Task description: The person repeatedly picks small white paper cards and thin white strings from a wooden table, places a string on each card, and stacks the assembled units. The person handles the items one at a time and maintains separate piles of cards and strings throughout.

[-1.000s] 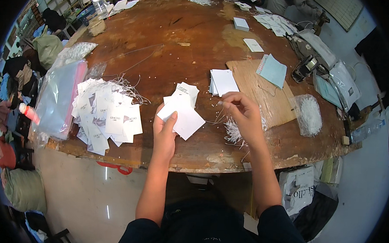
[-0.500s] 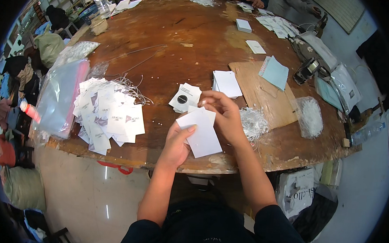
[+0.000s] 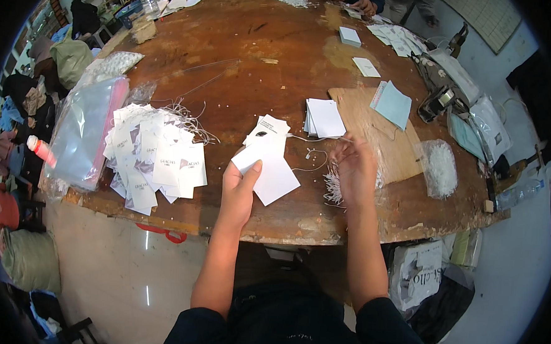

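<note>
My left hand (image 3: 239, 189) holds a white paper tag (image 3: 268, 170) by its lower left corner, just above the brown wooden table (image 3: 275, 53). A second small white tag (image 3: 267, 128) lies flat behind it. My right hand (image 3: 354, 168) rests on a bundle of white strings (image 3: 335, 186) near the table's front edge, fingers curled on a thin string; the grip itself is blurred. A neat stack of white tags (image 3: 324, 118) sits just beyond that hand. To the left lies a spread pile of strung white tags (image 3: 153, 159).
A clear plastic bag (image 3: 85, 132) lies at the left edge. A cardboard sheet (image 3: 377, 130) with a light blue card stack (image 3: 392, 104) sits at right, beside a small bag of white bits (image 3: 441, 167). Another person's hands (image 3: 358, 2) work at the far side.
My left hand lifted the white tag back up over the table. My right hand left the tag and moved right onto the string bundle.
</note>
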Available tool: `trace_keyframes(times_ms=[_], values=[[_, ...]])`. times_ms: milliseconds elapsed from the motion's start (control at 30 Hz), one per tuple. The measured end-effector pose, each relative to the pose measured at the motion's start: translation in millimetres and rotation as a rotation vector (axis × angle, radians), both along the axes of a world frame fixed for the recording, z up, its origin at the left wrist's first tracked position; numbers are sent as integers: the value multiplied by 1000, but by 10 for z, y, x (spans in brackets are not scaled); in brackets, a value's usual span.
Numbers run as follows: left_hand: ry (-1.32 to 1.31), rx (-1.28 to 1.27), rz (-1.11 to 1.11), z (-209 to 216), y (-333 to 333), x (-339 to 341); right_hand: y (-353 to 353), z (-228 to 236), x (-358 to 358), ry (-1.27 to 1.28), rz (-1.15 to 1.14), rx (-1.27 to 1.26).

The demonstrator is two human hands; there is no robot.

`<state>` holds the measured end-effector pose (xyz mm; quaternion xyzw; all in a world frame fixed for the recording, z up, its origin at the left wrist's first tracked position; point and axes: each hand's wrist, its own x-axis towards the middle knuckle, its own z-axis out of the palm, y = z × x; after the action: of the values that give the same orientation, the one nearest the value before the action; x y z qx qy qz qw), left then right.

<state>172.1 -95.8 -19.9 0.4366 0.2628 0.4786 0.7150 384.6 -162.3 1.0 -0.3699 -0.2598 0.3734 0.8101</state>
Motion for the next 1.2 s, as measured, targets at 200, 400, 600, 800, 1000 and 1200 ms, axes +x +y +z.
trace_keyframes(times_ms=[200,400,600,800,1000,1200], values=[[151,148,38,-45,-54,62,88,108,-225,-77,125,13],[216,267,80,-52,-101,52,196,54,-692,-510,13,-158],[242,281,73,-62,-114,65,167,40,-669,-699,5,-285],[258,313,80,-77,-115,64,160,20,-738,-849,-86,-258],[316,397,74,-123,-113,55,186,29,-777,-955,-148,-210],[398,559,165,-118,-128,81,219,-12,-813,-1032,-196,-241]])
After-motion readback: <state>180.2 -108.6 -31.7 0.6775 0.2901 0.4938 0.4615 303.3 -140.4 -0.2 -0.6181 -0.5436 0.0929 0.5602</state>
